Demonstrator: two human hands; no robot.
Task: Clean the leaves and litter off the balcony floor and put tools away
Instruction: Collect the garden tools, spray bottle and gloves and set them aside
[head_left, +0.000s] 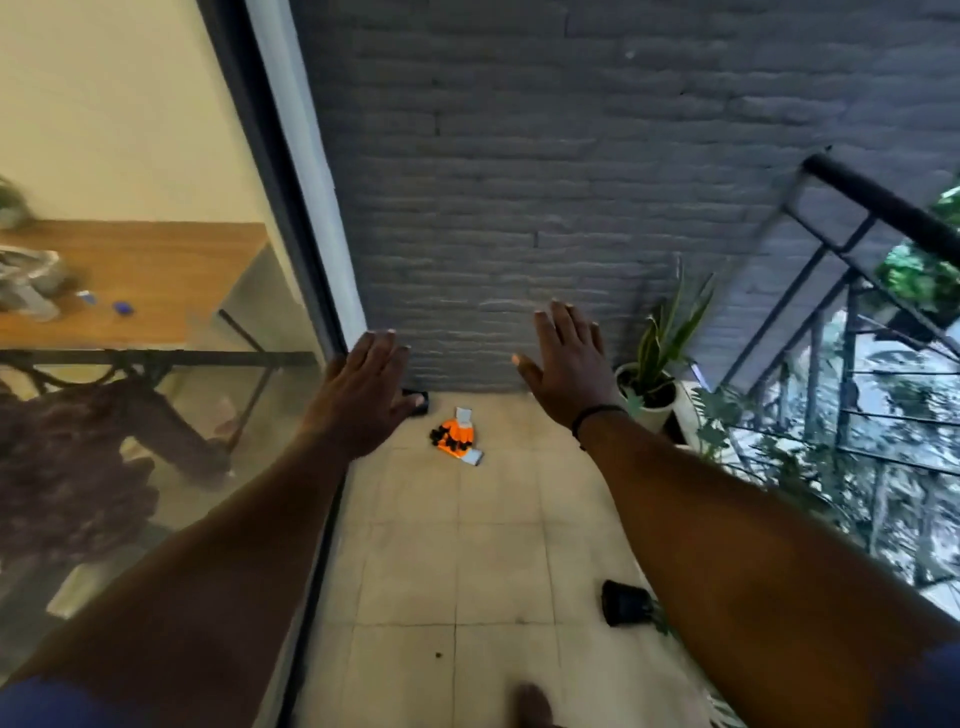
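Note:
Both my arms reach forward over the beige tiled balcony floor (498, 561). My left hand (366, 392) is held flat with straight fingers and holds nothing. My right hand (569, 364) is also spread flat and empty, a dark band on its wrist. On the floor between and beyond them, near the grey brick wall, lies a pair of orange and black work gloves (456, 435) with white cuffs. A small dark speck of litter (438, 654) lies on a nearer tile.
A glass sliding door (171, 364) runs along the left. A black metal railing (852, 332) with foliage closes the right side. A potted plant in a white pot (655, 374) stands in the far right corner. A small black pot (626, 603) lies tipped by my right arm. A small dark object (418, 401) sits by the door track.

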